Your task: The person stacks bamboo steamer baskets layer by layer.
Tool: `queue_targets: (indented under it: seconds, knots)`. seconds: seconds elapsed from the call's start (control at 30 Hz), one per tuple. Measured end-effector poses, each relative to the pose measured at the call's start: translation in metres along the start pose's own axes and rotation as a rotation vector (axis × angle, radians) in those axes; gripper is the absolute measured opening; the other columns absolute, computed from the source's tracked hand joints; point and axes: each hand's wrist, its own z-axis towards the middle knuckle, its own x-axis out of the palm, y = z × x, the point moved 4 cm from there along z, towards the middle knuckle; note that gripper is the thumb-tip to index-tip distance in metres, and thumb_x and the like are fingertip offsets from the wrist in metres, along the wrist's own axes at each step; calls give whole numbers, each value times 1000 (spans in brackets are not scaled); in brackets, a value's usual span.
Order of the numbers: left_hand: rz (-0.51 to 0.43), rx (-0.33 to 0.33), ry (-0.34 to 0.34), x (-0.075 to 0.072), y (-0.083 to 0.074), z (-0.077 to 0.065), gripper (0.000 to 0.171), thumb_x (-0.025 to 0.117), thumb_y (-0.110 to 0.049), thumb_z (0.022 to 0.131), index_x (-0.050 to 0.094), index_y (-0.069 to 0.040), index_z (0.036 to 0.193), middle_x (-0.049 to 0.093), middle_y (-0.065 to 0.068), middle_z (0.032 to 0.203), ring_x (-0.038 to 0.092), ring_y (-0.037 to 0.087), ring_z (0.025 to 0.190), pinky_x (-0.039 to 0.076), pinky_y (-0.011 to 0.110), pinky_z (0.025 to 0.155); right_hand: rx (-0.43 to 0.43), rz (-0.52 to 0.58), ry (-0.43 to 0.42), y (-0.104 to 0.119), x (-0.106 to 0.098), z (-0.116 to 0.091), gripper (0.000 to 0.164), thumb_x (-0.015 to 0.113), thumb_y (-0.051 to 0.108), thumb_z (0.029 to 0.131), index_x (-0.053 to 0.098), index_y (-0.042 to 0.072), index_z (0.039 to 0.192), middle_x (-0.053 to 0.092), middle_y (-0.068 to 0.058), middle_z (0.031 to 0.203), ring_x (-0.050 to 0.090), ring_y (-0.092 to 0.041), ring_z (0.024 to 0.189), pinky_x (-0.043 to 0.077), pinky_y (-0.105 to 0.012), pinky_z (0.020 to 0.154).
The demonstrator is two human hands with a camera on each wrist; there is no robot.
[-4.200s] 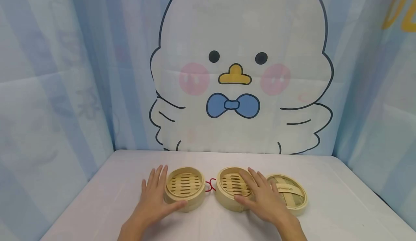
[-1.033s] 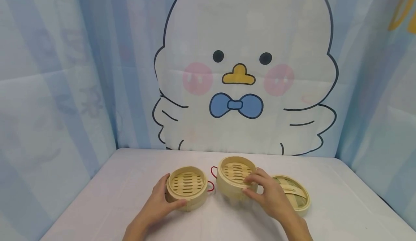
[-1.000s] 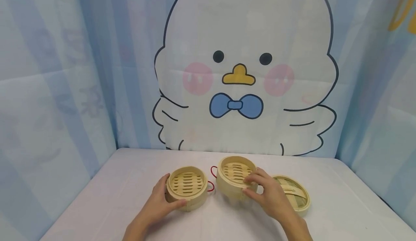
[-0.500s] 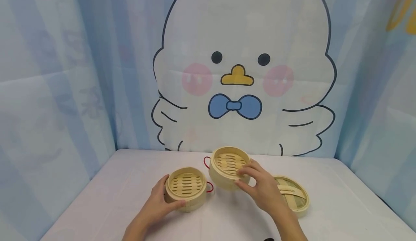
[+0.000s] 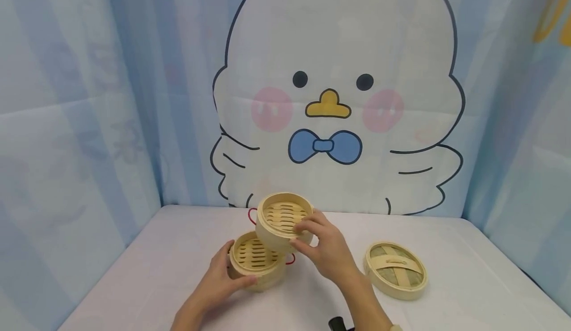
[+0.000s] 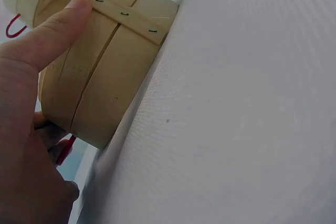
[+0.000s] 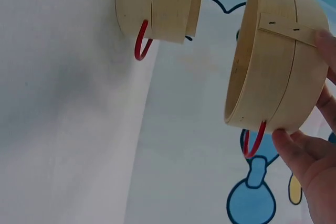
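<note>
Two small bamboo steamer baskets with slatted bottoms and red cord loops are in view. My left hand (image 5: 223, 273) grips one steamer basket (image 5: 263, 274) from its left side, thumb in front, as it sits on the white table. Up and to the right, my right hand (image 5: 323, 244) pinches the rim of the other steamer basket (image 5: 285, 217), which is in the air and overlaps the lower one in the head view. In the right wrist view, a gap separates the raised steamer basket (image 7: 278, 61) from the lower steamer basket (image 7: 157, 3).
A round bamboo steamer lid (image 5: 396, 270) with a strap handle lies on the table (image 5: 450, 266) to the right. Below my right forearm, a small black object (image 5: 337, 323) shows at the bottom edge. A printed cartoon curtain (image 5: 330, 182) hangs behind the table.
My right hand has lifted its steamer basket off the table and carried it left, over the other basket. My left hand has closed around the lower basket and stays there.
</note>
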Motion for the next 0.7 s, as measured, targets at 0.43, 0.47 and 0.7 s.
queue_targets:
  seconds: [0.43, 0.47, 0.7]
  knots:
    - [-41, 59, 1, 1, -2, 1, 116, 93, -36, 71, 24, 9, 153, 35, 31, 152, 33, 46, 140, 24, 64, 114, -38, 19, 68, 15, 31, 2, 22, 87, 10, 79, 73, 15, 96, 59, 7, 102, 60, -14, 104, 53, -38, 93]
    - [-45, 62, 2, 1, -2, 2, 116, 93, -36, 71, 25, 9, 153, 35, 30, 151, 34, 46, 140, 24, 63, 114, -39, 20, 74, 16, 34, 2, 22, 87, 10, 79, 73, 14, 96, 59, 7, 102, 60, -14, 104, 53, -37, 93]
    - [-53, 59, -5, 0, -2, 3, 117, 94, -36, 70, 24, 8, 153, 35, 29, 152, 35, 44, 140, 29, 61, 113, -41, 13, 107, 20, 49, 0, 18, 85, 13, 82, 74, 14, 96, 58, 7, 102, 60, -13, 99, 54, -35, 89]
